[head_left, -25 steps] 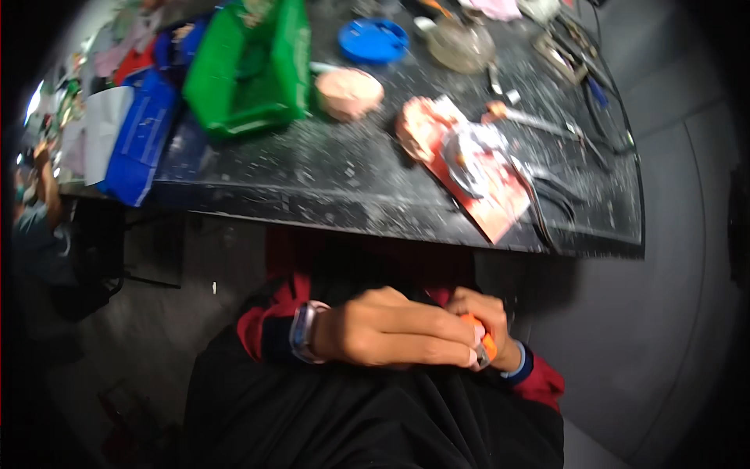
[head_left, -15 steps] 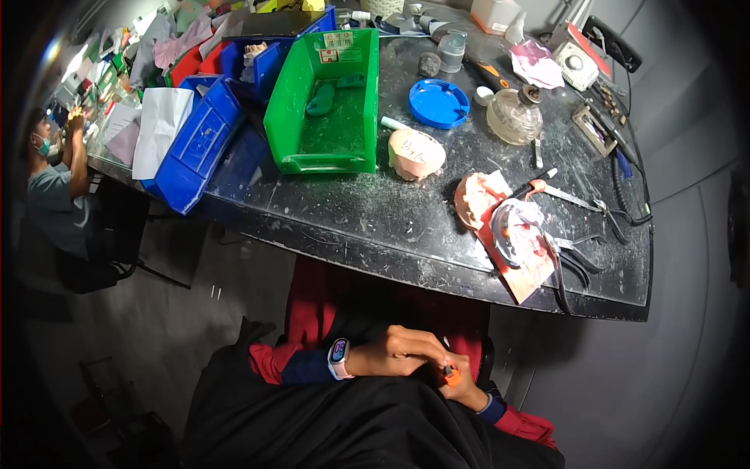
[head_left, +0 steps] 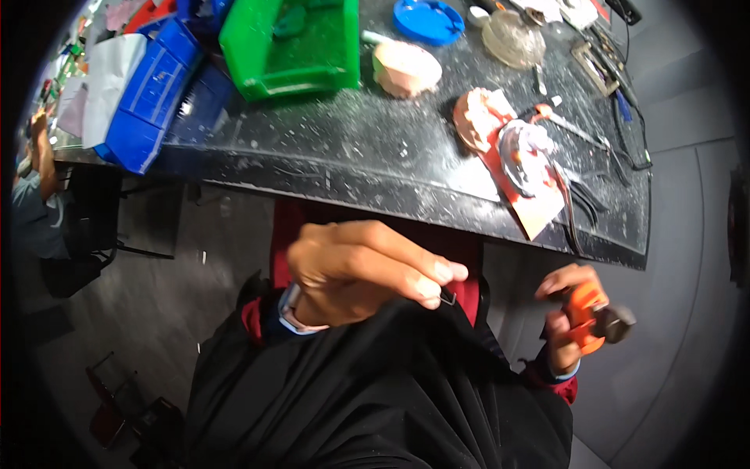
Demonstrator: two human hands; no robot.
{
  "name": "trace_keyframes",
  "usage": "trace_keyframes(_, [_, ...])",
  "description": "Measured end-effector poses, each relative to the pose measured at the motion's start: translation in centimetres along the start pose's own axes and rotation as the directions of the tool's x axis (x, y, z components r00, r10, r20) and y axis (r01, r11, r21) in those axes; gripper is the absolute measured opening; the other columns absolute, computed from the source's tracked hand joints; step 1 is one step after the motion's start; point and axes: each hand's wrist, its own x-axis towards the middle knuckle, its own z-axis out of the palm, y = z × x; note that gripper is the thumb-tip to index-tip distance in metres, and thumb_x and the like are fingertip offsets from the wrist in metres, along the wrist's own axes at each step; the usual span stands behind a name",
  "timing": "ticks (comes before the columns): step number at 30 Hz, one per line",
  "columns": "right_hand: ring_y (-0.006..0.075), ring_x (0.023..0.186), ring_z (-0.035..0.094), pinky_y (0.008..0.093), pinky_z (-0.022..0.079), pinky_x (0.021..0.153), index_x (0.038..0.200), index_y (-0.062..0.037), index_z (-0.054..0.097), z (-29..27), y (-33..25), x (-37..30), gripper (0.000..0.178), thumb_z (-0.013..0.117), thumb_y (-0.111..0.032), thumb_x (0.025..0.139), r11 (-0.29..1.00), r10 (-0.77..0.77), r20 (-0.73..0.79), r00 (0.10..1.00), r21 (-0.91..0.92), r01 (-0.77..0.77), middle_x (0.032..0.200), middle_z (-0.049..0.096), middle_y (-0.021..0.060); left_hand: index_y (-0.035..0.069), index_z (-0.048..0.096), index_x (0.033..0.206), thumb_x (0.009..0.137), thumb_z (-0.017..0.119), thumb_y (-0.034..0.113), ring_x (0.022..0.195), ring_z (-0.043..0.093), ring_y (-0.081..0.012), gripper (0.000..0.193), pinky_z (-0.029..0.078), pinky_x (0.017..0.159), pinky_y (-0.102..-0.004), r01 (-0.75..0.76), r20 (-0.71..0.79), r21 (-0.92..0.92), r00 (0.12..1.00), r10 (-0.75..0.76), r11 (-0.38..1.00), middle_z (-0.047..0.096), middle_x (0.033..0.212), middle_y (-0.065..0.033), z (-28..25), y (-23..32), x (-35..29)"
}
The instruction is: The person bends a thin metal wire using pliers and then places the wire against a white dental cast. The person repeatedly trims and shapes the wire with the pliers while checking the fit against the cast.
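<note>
My left hand (head_left: 351, 270) is raised over my lap, thumb and fingers pinched on a thin bent wire (head_left: 448, 298) that sticks out below the fingertips. Farther right, past the edge of my dark clothing, my right hand (head_left: 564, 316) is closed around orange-handled pliers (head_left: 586, 313). Their dark metal head points right and is smeared by motion. On the bench, nearest my hands, a pale dental cast (head_left: 525, 152) rests on an orange-red sheet (head_left: 531, 207). A pinkish plaster dental cast (head_left: 478, 117) sits against it.
Pliers with dark handles (head_left: 582, 195) lie by the black bench's (head_left: 328, 156) front edge. Farther back are a rounded plaster cast (head_left: 405, 69), a green bin (head_left: 305, 82), a blue lid (head_left: 428, 21) and a glass burner (head_left: 513, 39). Blue bins (head_left: 152, 98) stand left; a person sits beyond them.
My hands, formerly together at my lap, have parted. The left rose with the bent wire; the right swung out to the right with the pliers. The view has tilted downward.
</note>
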Motion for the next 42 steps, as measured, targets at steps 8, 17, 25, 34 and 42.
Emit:
trace_keyframes(8, [0.0407,0.104,0.052,0.0463,0.043,0.087,0.089,0.0014,0.051,3.3,0.5,0.2,0.015,0.057,-0.01,0.082,0.956,0.066,0.348,0.935,0.247,-0.16,0.116,0.048,0.029,-0.005,0.06,0.078,0.069,0.071,-0.009,0.073,0.066,-0.0352,0.015,0.06,0.064,-0.038,0.006,0.256,-0.074,0.967,0.013,0.997,0.061,0.085,-0.0212,0.1,-0.2,0.4])
trace_keyframes(17, [0.0358,0.1,0.054,0.0391,0.045,0.083,0.087,0.0012,0.054,4.6,1.0,0.1,0.018,0.063,-0.007,0.074,0.965,0.051,0.315,0.948,0.23,-0.129,0.111,0.05,0.0227,-0.004,0.066,0.081,0.073,0.065,-0.005,0.078,0.068,-0.0266,0.008,0.058,0.071,-0.0309,-0.041,0.261,0.011,0.965,0.036,0.999,0.065,0.087,-0.0206,0.5,-0.8,-0.6])
trace_keyframes(25, [0.0301,0.083,0.055,0.0358,0.046,0.069,0.08,-0.0004,0.052,4.5,1.6,-0.8,0.022,0.067,-0.008,0.066,0.988,0.06,0.253,0.966,0.122,-0.094,0.096,0.051,0.0175,-0.004,0.066,0.081,0.071,0.067,-0.004,0.078,0.067,-0.0286,0.01,0.058,0.071,-0.0326,-0.023,0.277,0.019,0.961,0.017,1.0,0.065,0.086,-0.0185,0.9,-0.9,-0.8])
trace_keyframes(34, [0.03,0.082,0.054,0.0356,0.045,0.07,0.08,0.0003,0.052,4.1,1.4,-0.2,0.021,0.066,-0.006,0.065,0.997,0.04,0.249,0.968,0.056,-0.056,0.096,0.052,0.0157,-0.006,0.065,0.083,0.072,0.066,-0.004,0.086,0.066,-0.0312,0.011,0.056,0.078,-0.0368,-0.035,0.29,0.019,0.957,0.028,0.999,0.064,0.09,-0.0195,1.0,-0.6,-1.3])
trace_keyframes(42, [0.0305,0.079,0.055,0.0343,0.046,0.066,0.078,0.0003,0.052,3.9,2.0,-1.0,0.019,0.066,-0.006,0.066,0.995,0.055,0.285,0.957,0.064,-0.076,0.093,0.052,0.0161,-0.006,0.065,0.084,0.073,0.067,-0.002,0.087,0.065,-0.0314,0.012,0.056,0.079,-0.0375,-0.013,0.312,0.024,0.95,0.005,1.0,0.064,0.09,-0.0187,0.9,-0.9,-1.6])
